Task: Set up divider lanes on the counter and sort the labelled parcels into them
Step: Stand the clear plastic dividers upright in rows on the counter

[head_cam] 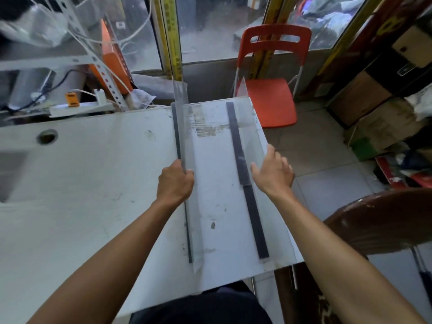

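Two clear plastic divider panels stand on edge in dark base strips on the white counter (pixel 93 183). My left hand (pixel 175 183) grips the top edge of the left divider (pixel 184 127), whose dark strip (pixel 177 136) runs front to back. My right hand (pixel 273 171) has its fingers spread and relaxed against the right divider (pixel 253 136), near the counter's right edge; whether it holds the panel is unclear. The right dark strip (pixel 245 178) lies between my hands. No parcels are visible on the counter.
A red folding chair (pixel 271 99) stands beyond the counter's far right corner. Cardboard boxes (pixel 374 118) pile up at the right. A power strip (pixel 79 109) and cables sit at the back left. A round hole (pixel 47 136) is in the counter. A brown chair back (pixel 383 220) is at right.
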### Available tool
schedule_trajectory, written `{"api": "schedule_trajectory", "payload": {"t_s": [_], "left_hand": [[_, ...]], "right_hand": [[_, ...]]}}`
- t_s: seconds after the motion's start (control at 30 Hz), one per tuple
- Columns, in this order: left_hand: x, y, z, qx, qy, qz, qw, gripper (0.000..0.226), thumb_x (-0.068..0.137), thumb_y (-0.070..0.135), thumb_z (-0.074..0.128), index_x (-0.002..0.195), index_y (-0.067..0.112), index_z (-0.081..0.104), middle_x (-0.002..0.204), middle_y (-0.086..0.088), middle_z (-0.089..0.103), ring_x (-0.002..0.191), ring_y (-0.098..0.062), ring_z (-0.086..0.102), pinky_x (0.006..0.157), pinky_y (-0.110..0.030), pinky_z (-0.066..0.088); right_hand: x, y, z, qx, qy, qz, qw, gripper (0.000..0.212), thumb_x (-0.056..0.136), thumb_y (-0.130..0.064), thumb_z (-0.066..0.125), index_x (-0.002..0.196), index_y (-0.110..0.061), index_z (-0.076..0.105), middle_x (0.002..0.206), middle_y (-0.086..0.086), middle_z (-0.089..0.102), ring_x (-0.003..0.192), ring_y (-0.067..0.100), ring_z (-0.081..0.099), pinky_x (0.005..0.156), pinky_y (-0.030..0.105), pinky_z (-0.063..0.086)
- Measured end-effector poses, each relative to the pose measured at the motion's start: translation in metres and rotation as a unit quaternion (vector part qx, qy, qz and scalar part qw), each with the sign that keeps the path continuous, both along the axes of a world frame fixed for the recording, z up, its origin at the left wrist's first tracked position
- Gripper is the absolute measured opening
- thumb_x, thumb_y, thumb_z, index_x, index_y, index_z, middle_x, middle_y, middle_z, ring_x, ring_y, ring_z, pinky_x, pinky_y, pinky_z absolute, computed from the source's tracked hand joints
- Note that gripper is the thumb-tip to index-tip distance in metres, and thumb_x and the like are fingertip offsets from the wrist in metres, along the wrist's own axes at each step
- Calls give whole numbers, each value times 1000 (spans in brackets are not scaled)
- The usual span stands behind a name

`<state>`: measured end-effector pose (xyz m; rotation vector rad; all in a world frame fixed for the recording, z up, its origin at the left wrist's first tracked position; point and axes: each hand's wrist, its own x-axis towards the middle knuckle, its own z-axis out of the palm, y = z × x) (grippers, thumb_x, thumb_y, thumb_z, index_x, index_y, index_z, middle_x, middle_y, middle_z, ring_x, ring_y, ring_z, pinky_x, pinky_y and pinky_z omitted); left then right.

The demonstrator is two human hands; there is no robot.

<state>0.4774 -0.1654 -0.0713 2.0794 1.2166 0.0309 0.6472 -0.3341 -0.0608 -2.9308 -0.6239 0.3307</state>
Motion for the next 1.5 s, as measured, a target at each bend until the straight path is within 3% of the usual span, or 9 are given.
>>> {"api": "schedule_trajectory", "payload": {"t_s": [0.13,0.27,0.37,0.53,0.77,0.87,1.07,1.27,1.5], "left_hand": [[-4,7,-1,-66,-14,1,998,36,94,38,63,117,11,60,111,-9,69,98,-31,63,80,-34,48],[-13,15,0,-128,-23,14,991,91,72,79,63,139,17,55,124,-5,67,109,-27,65,93,-45,57],[-19,16,5,-151,-57,26,987,71,84,72,63,129,18,61,113,-3,69,98,-22,68,82,-40,60],[-33,25,-3,-240,-116,76,961,101,60,88,64,131,17,61,120,-8,69,90,-27,76,68,-45,65],[-40,29,-8,-235,-112,68,963,73,73,87,53,105,23,65,103,-4,72,93,-27,73,82,-53,61],[-39,28,-5,-171,-91,47,980,44,102,55,43,84,17,55,82,-1,60,81,-23,60,77,-37,52],[-37,30,-9,-107,-50,27,993,36,103,36,41,88,9,59,82,-5,62,83,-32,65,78,-47,59],[-34,33,-8,-31,-21,-25,999,37,106,28,41,87,5,62,85,-10,64,85,-32,64,78,-42,55],[-44,37,-3,19,-39,3,999,38,109,25,37,90,2,59,90,-14,62,85,-29,62,73,-41,50]], "right_hand": [[-28,19,-6,179,-179,98,962,48,84,-26,72,127,-12,58,120,13,57,110,33,51,88,46,50],[-74,58,-9,270,87,115,952,44,96,-42,58,133,-17,58,128,5,59,119,22,53,96,45,52],[-96,78,-13,286,310,45,906,53,103,-50,47,146,-19,49,146,6,54,131,20,53,107,35,45],[-111,85,-18,303,368,26,879,59,100,-61,45,146,-24,49,146,2,55,129,18,55,100,32,48],[-103,79,-22,270,357,11,894,64,100,-58,49,154,-25,39,146,6,54,128,25,56,104,49,52],[-100,78,-20,265,331,18,906,52,107,-42,40,155,-21,39,144,5,56,128,23,56,108,39,47],[-103,94,-8,191,235,43,952,54,98,-28,48,150,-14,44,87,1,65,88,27,63,80,39,52],[-104,107,2,86,173,65,979,32,106,-19,47,137,-11,50,123,14,63,110,34,61,84,37,49],[-102,88,5,115,272,48,954,81,87,9,58,153,-25,27,139,11,54,109,38,63,78,48,63]]}}
